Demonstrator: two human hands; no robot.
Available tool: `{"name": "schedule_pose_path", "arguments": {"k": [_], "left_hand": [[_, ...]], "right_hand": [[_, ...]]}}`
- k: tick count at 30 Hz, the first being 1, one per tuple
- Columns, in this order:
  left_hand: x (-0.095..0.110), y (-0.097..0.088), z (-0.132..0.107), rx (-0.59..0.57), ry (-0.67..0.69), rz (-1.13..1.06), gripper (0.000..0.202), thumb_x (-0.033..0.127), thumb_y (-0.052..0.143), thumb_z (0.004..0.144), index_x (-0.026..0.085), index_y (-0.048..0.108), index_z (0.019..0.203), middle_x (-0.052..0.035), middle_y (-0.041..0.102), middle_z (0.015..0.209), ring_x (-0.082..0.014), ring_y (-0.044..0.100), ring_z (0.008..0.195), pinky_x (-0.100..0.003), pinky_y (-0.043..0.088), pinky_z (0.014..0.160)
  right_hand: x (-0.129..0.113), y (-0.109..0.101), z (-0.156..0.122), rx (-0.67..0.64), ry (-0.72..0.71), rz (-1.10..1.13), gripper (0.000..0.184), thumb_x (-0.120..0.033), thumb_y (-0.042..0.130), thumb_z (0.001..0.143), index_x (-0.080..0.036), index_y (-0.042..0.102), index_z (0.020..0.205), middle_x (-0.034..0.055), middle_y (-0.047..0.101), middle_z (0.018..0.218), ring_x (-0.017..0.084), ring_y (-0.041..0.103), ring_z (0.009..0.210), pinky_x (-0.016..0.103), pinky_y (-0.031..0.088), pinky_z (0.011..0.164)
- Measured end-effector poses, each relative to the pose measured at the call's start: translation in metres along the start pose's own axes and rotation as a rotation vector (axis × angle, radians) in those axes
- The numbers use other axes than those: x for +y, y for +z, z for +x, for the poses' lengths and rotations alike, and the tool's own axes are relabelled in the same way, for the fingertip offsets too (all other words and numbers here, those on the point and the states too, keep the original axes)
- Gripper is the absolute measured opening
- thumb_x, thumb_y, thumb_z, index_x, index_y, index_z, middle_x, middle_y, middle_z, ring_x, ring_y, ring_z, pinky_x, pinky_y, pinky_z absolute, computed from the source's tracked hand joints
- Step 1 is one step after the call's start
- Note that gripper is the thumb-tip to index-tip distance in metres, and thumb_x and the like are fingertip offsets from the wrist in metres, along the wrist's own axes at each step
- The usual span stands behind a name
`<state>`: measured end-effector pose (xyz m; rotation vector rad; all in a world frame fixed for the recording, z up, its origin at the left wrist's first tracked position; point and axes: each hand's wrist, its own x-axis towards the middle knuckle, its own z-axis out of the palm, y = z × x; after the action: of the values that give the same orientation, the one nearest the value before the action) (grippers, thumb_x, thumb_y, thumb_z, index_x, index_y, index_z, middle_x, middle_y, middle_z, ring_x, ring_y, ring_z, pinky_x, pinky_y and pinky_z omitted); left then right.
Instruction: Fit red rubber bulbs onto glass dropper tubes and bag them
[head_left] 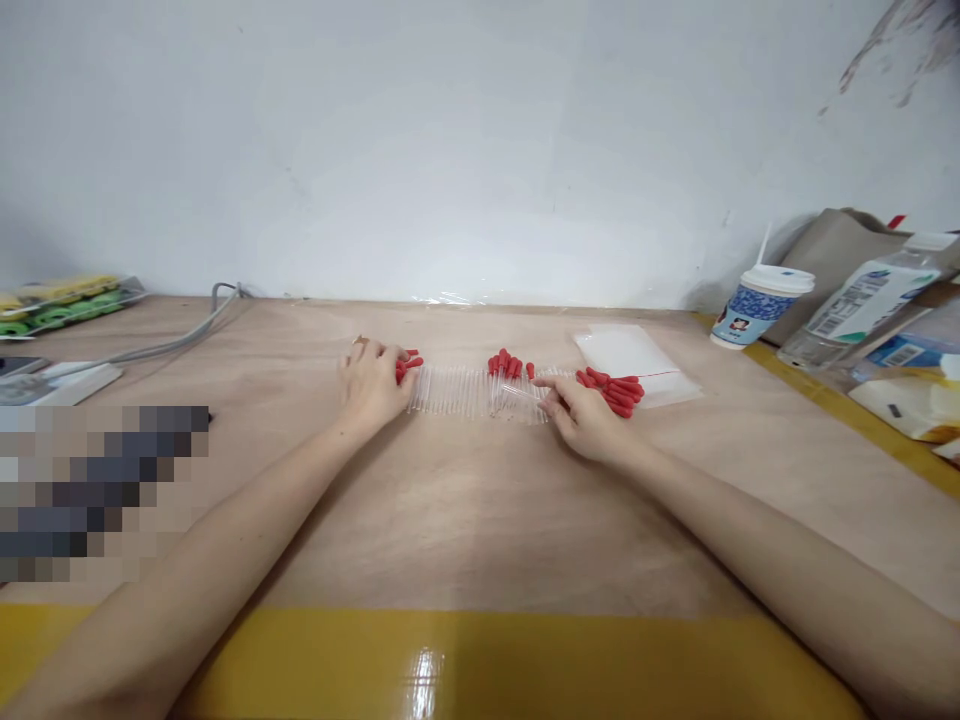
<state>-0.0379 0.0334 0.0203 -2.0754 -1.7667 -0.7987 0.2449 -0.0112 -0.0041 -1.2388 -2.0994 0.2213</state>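
A row of clear glass droppers lies side by side on the table, with red rubber bulbs bunched in clusters at its middle and at both ends. My left hand rests on the left end of the row, fingers curled over red bulbs there. My right hand sits at the right end, its thumb and forefinger pinched on one clear dropper tube. Another cluster of red bulbs lies just behind that hand.
Clear plastic bags lie behind the right hand. A paper cup with a straw, a plastic bottle and packages stand at the right. A grey cable and green and yellow items are at the left. Yellow tape edges the table.
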Motion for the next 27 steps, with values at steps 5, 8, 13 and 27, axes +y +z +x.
{"name": "schedule_pose_path", "arguments": {"k": [5, 8, 13, 27], "left_hand": [[-0.017, -0.002, 0.006, -0.053, -0.052, 0.135, 0.028, 0.044, 0.052, 0.075, 0.018, 0.059, 0.08, -0.0136, 0.058, 0.097, -0.032, 0.047, 0.099, -0.044, 0.031, 0.081], [-0.016, 0.0, 0.004, -0.013, 0.003, 0.174, 0.028, 0.044, 0.05, 0.076, 0.017, 0.059, 0.075, -0.014, 0.058, 0.096, -0.0313, 0.049, 0.098, -0.043, 0.032, 0.079], [-0.014, 0.001, 0.002, 0.081, 0.079, 0.209, 0.028, 0.039, 0.046, 0.08, 0.016, 0.059, 0.07, -0.0139, 0.06, 0.087, -0.0302, 0.051, 0.091, -0.042, 0.033, 0.075], [0.043, -0.005, -0.034, -0.091, 0.394, -0.476, 0.015, 0.03, 0.049, 0.082, 0.017, 0.053, 0.077, -0.004, 0.058, 0.078, -0.0173, 0.052, 0.077, -0.031, 0.042, 0.072]], "right_hand": [[0.003, 0.012, -0.009, 0.071, -0.231, -0.21, 0.025, -0.02, 0.038, 0.088, -0.016, 0.058, 0.101, 0.0089, 0.06, 0.083, 0.021, 0.053, 0.08, 0.032, 0.036, 0.069], [0.002, 0.012, -0.011, 0.092, -0.208, -0.251, 0.023, -0.019, 0.038, 0.088, -0.017, 0.059, 0.097, 0.0076, 0.061, 0.084, 0.019, 0.054, 0.08, 0.032, 0.033, 0.069], [0.002, 0.012, -0.011, 0.102, -0.157, -0.203, 0.021, -0.018, 0.038, 0.088, -0.017, 0.057, 0.095, 0.0073, 0.062, 0.088, 0.019, 0.055, 0.083, 0.031, 0.032, 0.07], [0.003, 0.012, -0.011, 0.145, -0.141, -0.16, 0.029, -0.019, 0.031, 0.089, -0.016, 0.053, 0.109, 0.0083, 0.06, 0.09, 0.018, 0.053, 0.079, 0.03, 0.034, 0.07]]}}
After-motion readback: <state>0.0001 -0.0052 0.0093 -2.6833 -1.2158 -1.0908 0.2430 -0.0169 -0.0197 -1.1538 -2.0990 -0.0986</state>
